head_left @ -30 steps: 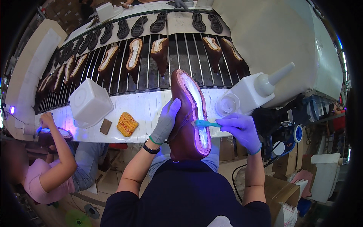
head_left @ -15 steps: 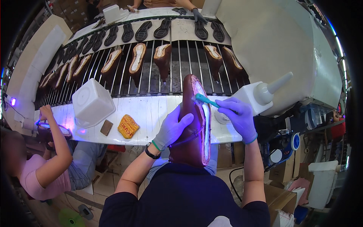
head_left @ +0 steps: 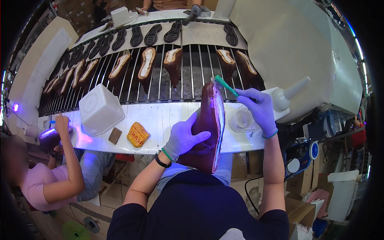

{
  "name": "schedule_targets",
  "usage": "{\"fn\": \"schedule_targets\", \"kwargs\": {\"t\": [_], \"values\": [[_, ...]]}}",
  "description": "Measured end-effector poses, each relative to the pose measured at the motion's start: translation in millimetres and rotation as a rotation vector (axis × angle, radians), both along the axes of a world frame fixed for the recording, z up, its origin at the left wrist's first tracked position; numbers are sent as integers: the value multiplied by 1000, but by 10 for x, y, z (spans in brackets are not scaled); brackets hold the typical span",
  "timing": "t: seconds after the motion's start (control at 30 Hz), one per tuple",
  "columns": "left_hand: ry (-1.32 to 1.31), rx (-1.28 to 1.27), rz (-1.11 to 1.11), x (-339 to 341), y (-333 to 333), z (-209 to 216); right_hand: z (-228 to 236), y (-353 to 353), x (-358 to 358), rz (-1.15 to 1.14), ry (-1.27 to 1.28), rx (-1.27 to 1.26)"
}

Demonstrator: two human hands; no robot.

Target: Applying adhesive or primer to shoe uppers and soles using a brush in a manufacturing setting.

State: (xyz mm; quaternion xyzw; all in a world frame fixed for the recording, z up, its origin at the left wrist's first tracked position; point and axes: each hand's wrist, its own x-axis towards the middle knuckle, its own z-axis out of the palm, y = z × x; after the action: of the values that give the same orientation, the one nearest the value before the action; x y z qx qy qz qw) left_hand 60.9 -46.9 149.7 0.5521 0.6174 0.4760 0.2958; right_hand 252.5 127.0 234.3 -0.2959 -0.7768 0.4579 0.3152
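A dark brown shoe upper [head_left: 205,100] stands toe up over my lap, its whitish underside turned right and lit violet. Gloved, my left hand [head_left: 182,138] wraps the shoe's left side, thumb pressed across it. My right hand [head_left: 258,107], also gloved, grips the handle of a teal toothbrush-like brush [head_left: 226,85]. The bristles are at the toe tip of the shoe. Below my right hand, a small clear cup [head_left: 241,121] sits on the white bench [head_left: 170,114], beside a white bottle [head_left: 281,100] with a long nozzle.
A rod conveyor [head_left: 190,76] beyond the bench carries several brown uppers [head_left: 146,64]; black soles [head_left: 152,34] line the shelf behind. A white container [head_left: 100,110], a brown block [head_left: 115,136] and a yellow packet [head_left: 138,134] lie left. One co-worker [head_left: 52,176] sits left; another person [head_left: 170,4] is opposite.
My right hand has moved the brush up from the shoe's side to its toe. The shoe has tilted slightly right. Across the conveyor, a gloved hand has lifted a sole off the shelf.
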Motion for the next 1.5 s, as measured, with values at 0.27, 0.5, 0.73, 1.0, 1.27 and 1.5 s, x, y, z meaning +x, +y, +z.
{"fn": "schedule_targets", "kwargs": {"t": [0.27,0.5,0.73,1.0,1.27,1.5], "values": [[-253,26,-76,-99,17,-96,271,-37,147,343,-165,63],[-466,28,-158,-77,62,-147,283,128,5,241,-88,130],[-613,-10,-165,-43,101,-1,320,56,102,383,-229,129],[-635,7,-148,-63,168,-65,295,-59,252,433,-377,279],[-644,0,-115,-14,185,-19,225,8,110,294,-182,263],[-668,71,-33,-101,185,-131,139,-145,326,541,-356,47]]}}
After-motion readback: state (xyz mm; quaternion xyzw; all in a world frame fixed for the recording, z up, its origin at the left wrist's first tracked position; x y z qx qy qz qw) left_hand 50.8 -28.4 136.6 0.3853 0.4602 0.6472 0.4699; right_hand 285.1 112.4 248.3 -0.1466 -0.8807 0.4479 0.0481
